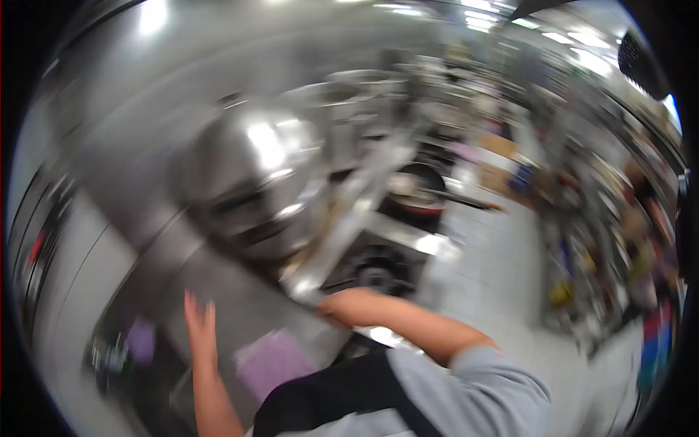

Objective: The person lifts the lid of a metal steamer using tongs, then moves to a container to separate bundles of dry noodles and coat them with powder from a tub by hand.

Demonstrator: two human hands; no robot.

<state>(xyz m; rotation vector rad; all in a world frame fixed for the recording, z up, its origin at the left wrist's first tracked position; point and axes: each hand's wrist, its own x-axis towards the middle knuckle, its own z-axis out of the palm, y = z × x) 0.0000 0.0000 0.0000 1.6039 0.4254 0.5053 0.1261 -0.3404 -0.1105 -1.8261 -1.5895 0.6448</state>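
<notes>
My left hand [199,315] is raised over the steel counter [244,295], its fingers apart and nothing in them. To its right, a purple cloth [273,364] lies on the counter close to my body. My right hand [336,307] is at the counter's edge beside a black stove burner [375,273]. Blur and the angle hide its fingers, so I cannot see whether it holds anything. Beyond both hands stands a large shiny steel pot [255,175] with a domed top and a dark handle or opening on its side.
A dark frying pan [419,186] sits on the stove, its handle pointing right over the tiled floor [488,255]. Tall steel pots [338,109] stand farther back. Crowded shelves [590,240] line the right side. Another purple item [140,341] lies at far left.
</notes>
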